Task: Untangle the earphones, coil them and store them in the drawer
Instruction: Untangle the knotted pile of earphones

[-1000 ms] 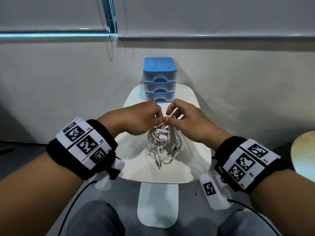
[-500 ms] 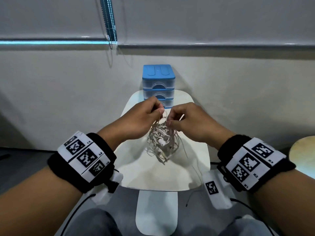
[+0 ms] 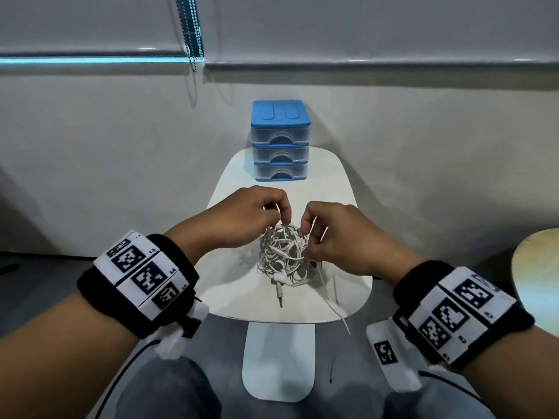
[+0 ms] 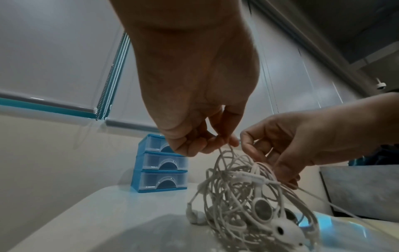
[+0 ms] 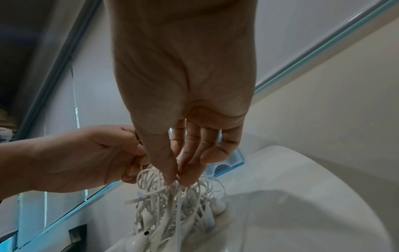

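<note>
A tangled bundle of white earphones [image 3: 282,257] [image 4: 244,201] [image 5: 172,206] hangs over the small white table [image 3: 236,285], its lower part touching the top. The jack plug [image 3: 279,296] lies on the table and one loose cord [image 3: 332,306] trails off the front edge. My left hand [image 3: 279,217] [image 4: 224,142] pinches cord loops at the top left of the tangle. My right hand [image 3: 307,234] [image 5: 178,178] pinches strands at the top right. A blue drawer unit [image 3: 279,140] [image 4: 159,163] with three clear drawers, all closed, stands at the table's far end.
The table stands against a pale wall [image 3: 121,146] under window blinds with a bead chain [image 3: 192,34]. A round wooden table edge [image 3: 535,276] shows at the right. My knees are below the front edge.
Both hands have come lower and nearer with the tangle, which now rests partly on the table. The jack plug and one cord have dropped free toward the front edge.
</note>
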### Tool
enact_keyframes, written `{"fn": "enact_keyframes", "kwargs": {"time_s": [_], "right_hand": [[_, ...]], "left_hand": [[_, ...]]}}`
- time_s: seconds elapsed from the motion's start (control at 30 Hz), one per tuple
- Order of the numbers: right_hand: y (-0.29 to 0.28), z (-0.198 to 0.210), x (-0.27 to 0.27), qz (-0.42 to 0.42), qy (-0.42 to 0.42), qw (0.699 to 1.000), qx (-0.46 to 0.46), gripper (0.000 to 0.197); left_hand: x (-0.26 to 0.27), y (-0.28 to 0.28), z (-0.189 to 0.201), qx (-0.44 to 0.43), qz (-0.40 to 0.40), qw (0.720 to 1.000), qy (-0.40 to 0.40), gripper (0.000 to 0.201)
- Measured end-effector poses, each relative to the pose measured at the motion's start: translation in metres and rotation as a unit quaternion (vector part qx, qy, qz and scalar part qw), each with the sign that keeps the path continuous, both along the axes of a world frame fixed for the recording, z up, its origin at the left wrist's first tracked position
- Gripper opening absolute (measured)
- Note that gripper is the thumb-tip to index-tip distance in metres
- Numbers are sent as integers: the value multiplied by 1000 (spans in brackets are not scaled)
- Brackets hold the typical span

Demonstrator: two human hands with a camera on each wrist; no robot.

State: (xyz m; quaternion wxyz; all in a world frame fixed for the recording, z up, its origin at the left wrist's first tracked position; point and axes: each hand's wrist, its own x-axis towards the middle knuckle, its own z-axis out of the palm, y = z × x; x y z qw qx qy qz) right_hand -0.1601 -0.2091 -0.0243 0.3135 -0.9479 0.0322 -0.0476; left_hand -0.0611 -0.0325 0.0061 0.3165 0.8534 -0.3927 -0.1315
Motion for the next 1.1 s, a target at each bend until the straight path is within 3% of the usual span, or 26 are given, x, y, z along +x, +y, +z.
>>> {"fn": "enact_keyframes", "kwargs": {"time_s": [0.2, 0.37, 0.67, 0.9, 1.1], "right_hand": [[-1, -1, 0, 13, 15, 1000, -21, 25], [-7, 6, 0, -21, -14, 998, -54, 13], [2, 1, 5, -20, 7, 999, -41, 13], [7, 1, 7, -40, -10, 999, 11, 31], [-3, 10, 3, -10, 21, 1000, -14, 29]], "left_hand": [[0, 1, 1, 63, -35, 996, -57, 11], [-4, -3, -7, 123, -12, 985, -120, 16], [-6, -11, -5, 184, -40, 977, -98, 24], [-3, -11, -8, 177, -45, 981, -69, 25], [-1, -12, -8, 146, -44, 986, -67, 19]]}}
